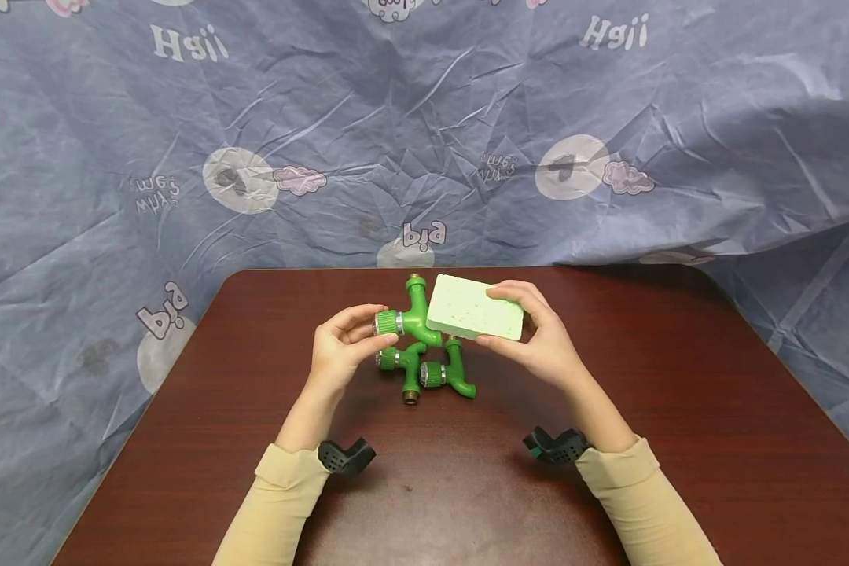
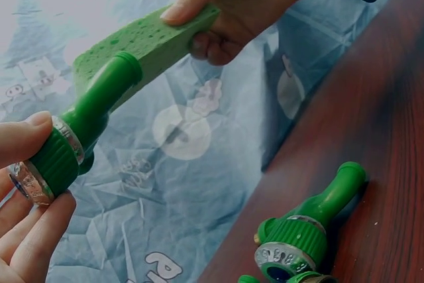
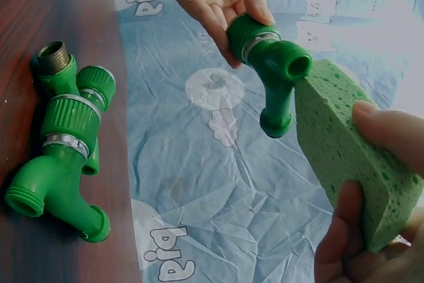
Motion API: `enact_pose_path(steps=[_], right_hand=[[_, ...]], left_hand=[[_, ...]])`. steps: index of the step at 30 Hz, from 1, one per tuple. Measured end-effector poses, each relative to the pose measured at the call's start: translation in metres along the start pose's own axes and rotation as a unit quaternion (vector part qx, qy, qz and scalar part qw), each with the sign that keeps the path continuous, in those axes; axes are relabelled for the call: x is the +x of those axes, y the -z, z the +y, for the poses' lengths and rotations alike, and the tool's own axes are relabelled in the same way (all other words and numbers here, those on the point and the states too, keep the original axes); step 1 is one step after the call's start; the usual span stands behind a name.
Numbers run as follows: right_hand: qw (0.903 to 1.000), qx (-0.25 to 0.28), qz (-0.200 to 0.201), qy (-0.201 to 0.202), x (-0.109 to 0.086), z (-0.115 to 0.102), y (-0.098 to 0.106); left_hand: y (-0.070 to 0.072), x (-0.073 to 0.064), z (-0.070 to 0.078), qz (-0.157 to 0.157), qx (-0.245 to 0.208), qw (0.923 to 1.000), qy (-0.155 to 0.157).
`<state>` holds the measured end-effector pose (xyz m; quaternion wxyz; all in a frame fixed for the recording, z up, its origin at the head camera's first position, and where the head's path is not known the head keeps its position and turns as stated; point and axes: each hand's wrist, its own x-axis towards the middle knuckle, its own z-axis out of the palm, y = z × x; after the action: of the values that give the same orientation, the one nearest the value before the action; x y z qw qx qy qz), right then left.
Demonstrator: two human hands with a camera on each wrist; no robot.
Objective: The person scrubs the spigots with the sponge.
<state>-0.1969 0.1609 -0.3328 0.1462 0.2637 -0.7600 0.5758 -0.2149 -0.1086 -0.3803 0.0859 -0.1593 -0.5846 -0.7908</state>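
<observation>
My left hand [image 1: 343, 343] pinches a green tap [image 1: 417, 316] by its ribbed knob, holding it raised above the table. In my right hand [image 1: 542, 334] is a pale green sponge [image 1: 474, 308], gripped at its right end between thumb and fingers. The sponge's left end meets or nearly meets the tap's body; the right wrist view shows the sponge [image 3: 354, 144] close beside the tap's spout [image 3: 295, 64]. Below them, two more green taps lie on the table, one on the left [image 1: 410, 368] with a brass threaded end and one on the right [image 1: 455, 371].
The dark brown wooden table [image 1: 679, 393] spreads on both sides of the hands. A blue-grey printed cloth [image 1: 424, 134] hangs behind it. Black straps [image 1: 347, 457] with a device sit on both wrists, by the cream sleeves [image 1: 276, 511].
</observation>
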Motion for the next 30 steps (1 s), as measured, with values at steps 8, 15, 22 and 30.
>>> enact_pose_path(steps=[8, 15, 22, 30], right_hand=[[0.9992, -0.019, -0.026, 0.025, 0.0013, 0.0023, 0.0080], [0.9988, -0.019, -0.037, 0.025, 0.0012, 0.0031, 0.0081], [0.9983, -0.035, -0.043, 0.020, 0.0008, 0.0009, 0.0102], [0.9986, -0.025, -0.046, 0.013, 0.0015, 0.0027, 0.0104]], left_hand=[[0.0014, 0.0000, 0.0009, -0.014, -0.007, 0.9999, 0.001], [0.0009, -0.0008, 0.0028, -0.016, -0.017, 0.9997, -0.002], [-0.0008, -0.0012, 0.0039, -0.018, -0.022, 0.9996, -0.003], [-0.0006, -0.0012, 0.0030, -0.023, -0.019, 0.9995, -0.011]])
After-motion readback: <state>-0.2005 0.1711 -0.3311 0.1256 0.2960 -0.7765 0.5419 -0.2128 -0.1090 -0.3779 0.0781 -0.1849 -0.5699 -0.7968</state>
